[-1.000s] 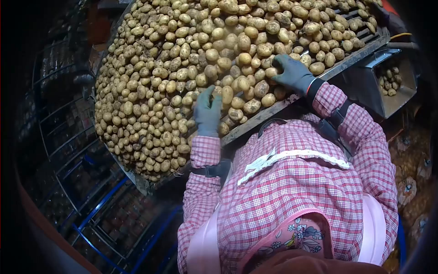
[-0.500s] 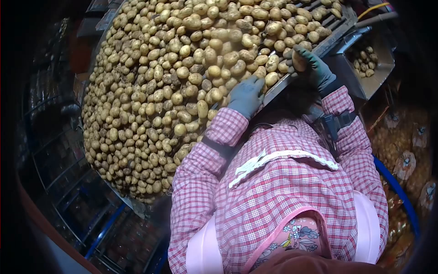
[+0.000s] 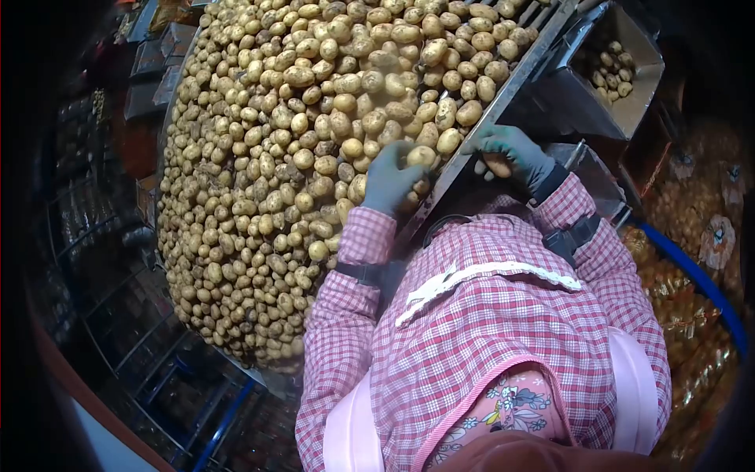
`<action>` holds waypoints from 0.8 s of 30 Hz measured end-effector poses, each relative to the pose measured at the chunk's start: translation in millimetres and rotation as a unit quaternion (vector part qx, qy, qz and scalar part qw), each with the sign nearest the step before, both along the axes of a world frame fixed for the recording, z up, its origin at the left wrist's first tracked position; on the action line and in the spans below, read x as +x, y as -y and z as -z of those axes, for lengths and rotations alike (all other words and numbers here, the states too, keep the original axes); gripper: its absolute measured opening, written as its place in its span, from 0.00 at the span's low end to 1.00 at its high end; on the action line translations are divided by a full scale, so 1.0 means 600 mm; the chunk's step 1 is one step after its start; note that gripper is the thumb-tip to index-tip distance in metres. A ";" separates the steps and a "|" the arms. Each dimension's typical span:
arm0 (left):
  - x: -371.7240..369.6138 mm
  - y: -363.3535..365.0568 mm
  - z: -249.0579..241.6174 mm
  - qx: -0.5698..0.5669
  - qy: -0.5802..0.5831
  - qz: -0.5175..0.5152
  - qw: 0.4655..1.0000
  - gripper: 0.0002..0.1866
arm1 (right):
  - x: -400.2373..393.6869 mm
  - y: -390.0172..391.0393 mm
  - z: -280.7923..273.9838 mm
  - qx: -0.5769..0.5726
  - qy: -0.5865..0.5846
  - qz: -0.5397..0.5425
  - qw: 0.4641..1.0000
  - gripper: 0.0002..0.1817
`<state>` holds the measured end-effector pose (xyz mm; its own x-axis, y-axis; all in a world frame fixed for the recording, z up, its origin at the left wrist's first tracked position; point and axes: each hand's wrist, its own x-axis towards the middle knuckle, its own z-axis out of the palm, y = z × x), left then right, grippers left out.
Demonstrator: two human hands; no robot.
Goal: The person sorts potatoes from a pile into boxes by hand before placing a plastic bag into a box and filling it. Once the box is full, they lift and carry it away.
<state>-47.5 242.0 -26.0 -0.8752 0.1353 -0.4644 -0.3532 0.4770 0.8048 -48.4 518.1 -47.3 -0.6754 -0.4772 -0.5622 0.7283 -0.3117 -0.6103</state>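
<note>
A deep heap of yellow, partly soil-marked potatoes [image 3: 267, 157] fills the sorting table. My left hand [image 3: 387, 182], in a grey-green glove, reaches over the heap's near edge. Its thumb and fingers close around a pale potato [image 3: 422, 156]. My right hand [image 3: 515, 157], gloved the same way, is just outside the table's metal rim [image 3: 515, 82]. The fingers curl downward over a brownish potato [image 3: 497, 166], only part of which shows. Shadow below the rim hides what lies under this hand.
An open box [image 3: 649, 82] with several potatoes in it stands beyond the rim at the right. Filled net bags [image 3: 692, 315] lie at the right, behind a blue tube [image 3: 692, 271]. Metal bars [image 3: 539, 16] show at the table's top end.
My right hand has moved from above the rim to its outer side, lower and nearer my body, with a potato. My left hand has shifted slightly left and closed on a potato.
</note>
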 end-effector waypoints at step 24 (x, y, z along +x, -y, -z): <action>-0.295 -0.059 -0.023 -0.137 -0.409 0.087 0.898 0.16 | -0.222 -0.298 -0.093 0.338 -0.291 0.233 0.864 0.21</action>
<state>-224.4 277.3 -12.2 -0.9157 0.2819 0.2865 0.4011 0.6881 0.6047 -181.3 697.1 8.5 -0.9680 0.2277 -0.1056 0.1272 0.0823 -0.9885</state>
